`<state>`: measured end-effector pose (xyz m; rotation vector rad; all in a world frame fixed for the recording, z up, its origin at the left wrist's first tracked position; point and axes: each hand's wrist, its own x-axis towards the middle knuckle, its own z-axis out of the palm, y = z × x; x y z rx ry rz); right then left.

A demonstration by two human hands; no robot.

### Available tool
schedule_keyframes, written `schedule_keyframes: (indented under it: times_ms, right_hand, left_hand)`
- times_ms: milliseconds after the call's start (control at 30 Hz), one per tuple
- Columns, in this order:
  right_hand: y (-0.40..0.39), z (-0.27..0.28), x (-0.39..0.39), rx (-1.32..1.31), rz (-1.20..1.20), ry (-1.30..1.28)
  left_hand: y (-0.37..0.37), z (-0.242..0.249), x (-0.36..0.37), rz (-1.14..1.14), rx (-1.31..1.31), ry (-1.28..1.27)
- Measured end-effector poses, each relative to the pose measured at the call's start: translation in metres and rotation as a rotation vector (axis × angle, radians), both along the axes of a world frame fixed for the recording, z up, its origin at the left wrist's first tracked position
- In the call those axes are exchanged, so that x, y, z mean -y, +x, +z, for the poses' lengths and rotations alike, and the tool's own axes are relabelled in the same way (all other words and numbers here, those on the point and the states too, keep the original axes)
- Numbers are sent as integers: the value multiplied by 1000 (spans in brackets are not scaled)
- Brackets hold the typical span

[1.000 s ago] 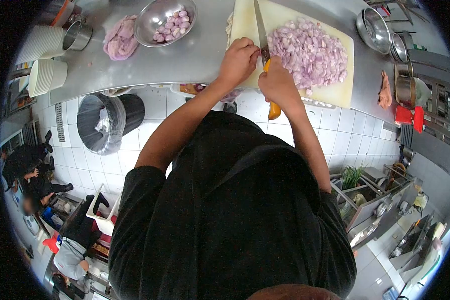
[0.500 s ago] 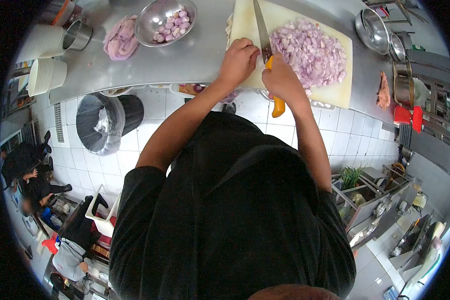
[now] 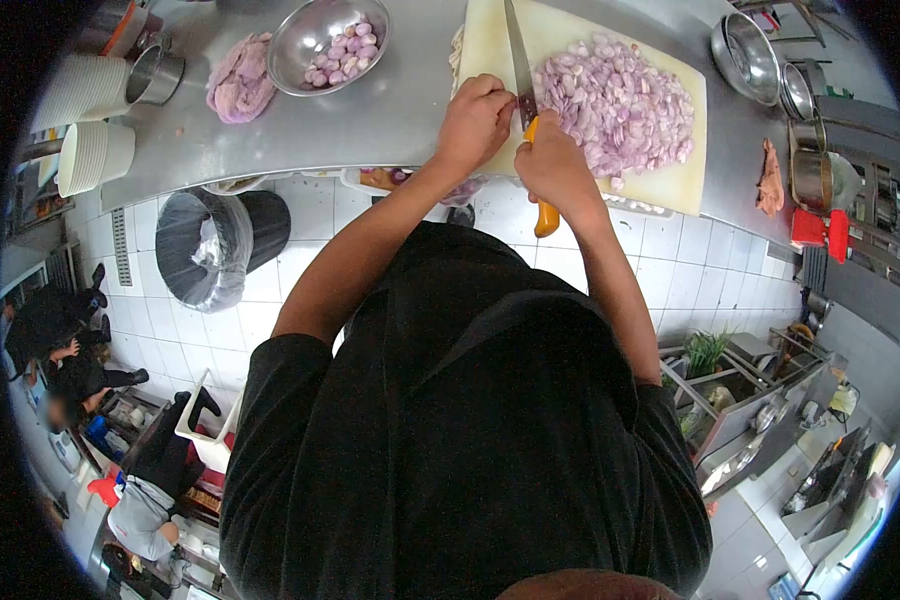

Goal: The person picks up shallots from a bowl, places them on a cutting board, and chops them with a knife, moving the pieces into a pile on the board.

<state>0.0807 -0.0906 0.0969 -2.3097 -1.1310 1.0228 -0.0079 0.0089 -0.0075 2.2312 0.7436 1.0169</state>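
My right hand [image 3: 553,165] is wrapped round the yellow handle of a knife [image 3: 520,60], whose blade points away from me over the white cutting board [image 3: 685,190]. Close to the left of the blade, my left hand [image 3: 478,118] is closed with fingertips bent down at the board; what it holds, if anything, is hidden. A large heap of sliced shallots [image 3: 620,110] covers the board's right part. Peeled whole shallots [image 3: 345,55] lie in a metal bowl [image 3: 288,60] further left. Beside that bowl is a crumpled pinkish cloth [image 3: 240,80].
Stacked white containers [image 3: 100,158] and a metal pot [image 3: 155,75] stand at the table's left. Metal bowls [image 3: 745,60] and a brownish cloth [image 3: 770,180] are at the right. Below is a lined bin [image 3: 200,250]. Other people [image 3: 140,515] are at the lower left.
My right hand and the knife have shifted slightly left, nearer my left hand. My left hand has hardly moved.
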Motion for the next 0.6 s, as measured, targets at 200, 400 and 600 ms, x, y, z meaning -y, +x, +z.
schedule_keyframes:
  times_ms: [200, 400, 600]
  right_hand:
    - [8, -38, 0, 116, 60, 125]
    - [13, -42, -7, 43, -6, 138]
    - [36, -15, -2, -5, -100, 117]
  left_hand:
    - [0, -4, -2, 5, -14, 19]
    - [1, -2, -1, -14, -36, 11]
    - [0, -1, 1, -41, -19, 82]
